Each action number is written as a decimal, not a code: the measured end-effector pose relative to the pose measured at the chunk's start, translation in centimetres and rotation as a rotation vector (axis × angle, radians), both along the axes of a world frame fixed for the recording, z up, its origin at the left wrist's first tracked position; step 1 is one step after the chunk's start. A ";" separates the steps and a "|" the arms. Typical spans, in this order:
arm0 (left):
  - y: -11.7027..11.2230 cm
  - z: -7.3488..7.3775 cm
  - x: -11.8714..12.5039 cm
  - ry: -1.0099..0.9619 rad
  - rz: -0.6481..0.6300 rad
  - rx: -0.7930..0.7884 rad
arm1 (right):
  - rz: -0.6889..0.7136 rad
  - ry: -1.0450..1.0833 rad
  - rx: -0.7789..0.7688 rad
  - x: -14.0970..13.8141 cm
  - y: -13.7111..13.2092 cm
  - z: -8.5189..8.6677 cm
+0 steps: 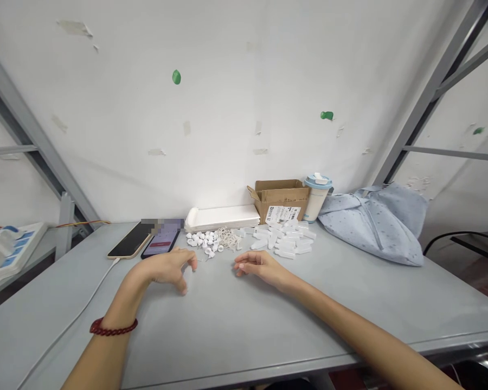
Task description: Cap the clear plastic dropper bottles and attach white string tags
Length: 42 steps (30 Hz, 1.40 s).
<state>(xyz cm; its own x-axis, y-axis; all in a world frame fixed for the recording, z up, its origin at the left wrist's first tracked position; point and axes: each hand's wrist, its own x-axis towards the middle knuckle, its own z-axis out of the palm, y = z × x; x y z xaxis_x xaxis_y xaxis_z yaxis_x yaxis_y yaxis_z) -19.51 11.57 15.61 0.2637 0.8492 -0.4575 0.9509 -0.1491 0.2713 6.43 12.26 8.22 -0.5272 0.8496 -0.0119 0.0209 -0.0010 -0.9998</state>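
Observation:
My left hand (168, 269) rests on the grey table (244, 319), fingers loosely curled downward and apart, holding nothing I can see. My right hand (260, 265) lies on the table a little to its right, fingers relaxed and pointing left, also with nothing in it. Just beyond both hands lies a pile of small white plastic caps (203, 241), a tangle of thin white rings or strings (228, 237), and a heap of white oblong plastic pieces (287, 238). A red bead bracelet (113, 327) circles my left wrist.
Two phones (146, 241) lie at the left with a white cable (65, 325). A white flat stack (223, 218), a cardboard box (280, 199), a lidded cup (317, 196) and a blue cloth bag (374, 222) line the wall. A power strip (8, 249) sits far left.

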 end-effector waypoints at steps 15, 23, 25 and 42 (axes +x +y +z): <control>2.8 -4.0 2.3 -0.221 0.074 0.509 | -0.008 0.005 -0.005 0.0 0.2 -0.2; 4.3 -5.4 3.0 -0.133 0.028 0.578 | 0.002 0.009 0.004 0.0 0.3 -0.2; 4.5 -5.3 3.0 -0.126 0.049 0.590 | -0.001 0.003 0.004 -0.1 0.2 -0.1; 0.4 -0.2 -1.0 -0.057 0.145 -0.085 | 0.001 -0.043 0.020 0.0 0.2 0.0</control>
<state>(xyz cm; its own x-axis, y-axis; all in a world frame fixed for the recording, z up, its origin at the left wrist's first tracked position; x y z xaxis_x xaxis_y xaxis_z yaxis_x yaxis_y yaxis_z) -20.54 11.96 15.36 0.1687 0.8391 -0.5171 0.9436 0.0141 0.3308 6.46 12.47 8.25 -0.5273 0.8495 -0.0178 0.0639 0.0187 -0.9978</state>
